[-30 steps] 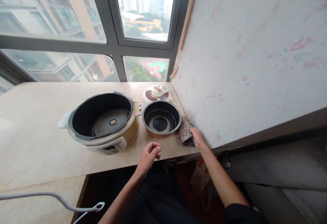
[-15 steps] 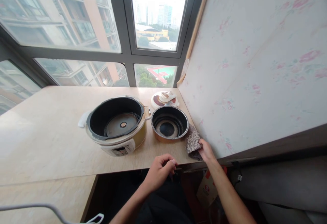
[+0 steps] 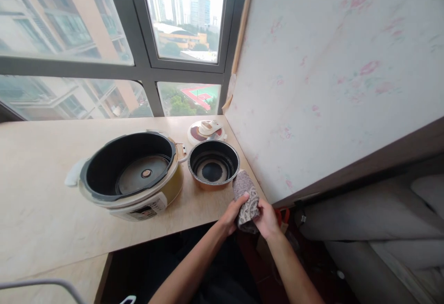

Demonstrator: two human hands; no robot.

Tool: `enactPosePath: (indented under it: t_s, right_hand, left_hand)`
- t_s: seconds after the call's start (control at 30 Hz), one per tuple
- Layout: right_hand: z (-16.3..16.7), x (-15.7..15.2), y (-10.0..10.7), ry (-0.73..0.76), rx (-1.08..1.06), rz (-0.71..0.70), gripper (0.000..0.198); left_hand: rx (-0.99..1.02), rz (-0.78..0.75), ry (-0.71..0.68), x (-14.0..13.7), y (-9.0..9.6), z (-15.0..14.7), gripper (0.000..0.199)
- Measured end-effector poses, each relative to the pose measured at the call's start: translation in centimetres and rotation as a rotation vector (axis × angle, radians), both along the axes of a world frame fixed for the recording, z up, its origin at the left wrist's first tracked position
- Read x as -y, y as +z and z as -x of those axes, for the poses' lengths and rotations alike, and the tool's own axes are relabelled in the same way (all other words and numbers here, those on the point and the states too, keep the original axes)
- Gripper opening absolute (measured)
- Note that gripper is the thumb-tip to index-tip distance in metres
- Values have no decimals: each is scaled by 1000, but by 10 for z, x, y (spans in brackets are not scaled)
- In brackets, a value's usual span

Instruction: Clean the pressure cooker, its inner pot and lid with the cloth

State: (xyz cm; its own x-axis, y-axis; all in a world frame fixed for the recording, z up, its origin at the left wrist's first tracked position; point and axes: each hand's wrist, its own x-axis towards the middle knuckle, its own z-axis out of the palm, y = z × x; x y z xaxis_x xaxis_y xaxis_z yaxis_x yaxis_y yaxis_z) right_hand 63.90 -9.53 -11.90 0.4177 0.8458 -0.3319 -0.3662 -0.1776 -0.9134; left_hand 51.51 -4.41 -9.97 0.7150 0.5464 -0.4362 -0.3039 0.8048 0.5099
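Observation:
Both my hands hold a brown patterned cloth [image 3: 247, 200] at the front right corner of the ledge. My left hand [image 3: 233, 215] grips its left side with the thumb on top. On the other side, my right hand [image 3: 267, 221] is closed on the cloth's right edge, its fingertips partly hidden. The cloth's upper end is close to a black inner pot [image 3: 213, 163] with a stained bottom. To the left of that pot is an electric pressure cooker body [image 3: 163, 191], uncovered, its dark inside showing. Behind the inner pot lies the cooker lid [image 3: 197, 133].
The pale ledge [image 3: 45, 174] runs along grey-framed windows [image 3: 145, 80]. A flowered wall [image 3: 312, 73] borders it on the right. A grey cable [image 3: 45, 283] crosses the lower left corner. Grey upholstery [image 3: 360, 216] is at the lower right.
My left hand has moved right and taken hold of the cloth. The cloth, in my right hand, has come off the ledge towards me. The view has turned right.

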Motion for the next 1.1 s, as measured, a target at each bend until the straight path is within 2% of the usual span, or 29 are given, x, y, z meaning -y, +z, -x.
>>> enactPosePath:
  t_s: [0.07,0.13,0.27,0.4,0.47,0.53,0.63,0.7,0.77,0.93,1.0,1.1]
  right_hand:
    - [9,10,11,-33,-103,22,13]
    - [11,20,24,3,-124,20,14]
    - [-3,35,50,69,-18,53,31]
    - [-21,39,66,-26,129,27,47]
    - [-24,40,70,-72,136,9,53]
    - [-21,41,70,-16,61,4,62]
    - [-5,38,67,218,-100,-9,77]
    - [9,32,66,295,-143,-14,85]
    - [24,20,68,279,-132,-12,86]
    - [56,-20,87,279,-74,-52,73]
    - [66,-39,98,310,-34,-84,66]
    - [77,-70,116,315,29,-118,64]
  left_hand:
    - [-29,4,2,0,4,3,61]
    - [-69,-20,34,0,8,9,56]
    - [-133,-121,113,3,20,21,56]
    - [-165,-228,142,8,36,29,62]
    - [-163,-275,146,12,43,31,62]
    - [-135,-328,139,15,48,34,61]
    - [-116,-432,98,17,53,38,62]
    - [-153,-532,85,16,56,44,64]
    - [-237,-661,103,13,61,53,64]
    - [-554,-941,194,7,85,89,53]
    - [-682,-1001,261,6,95,107,52]
    - [-826,-1104,439,5,110,135,54]
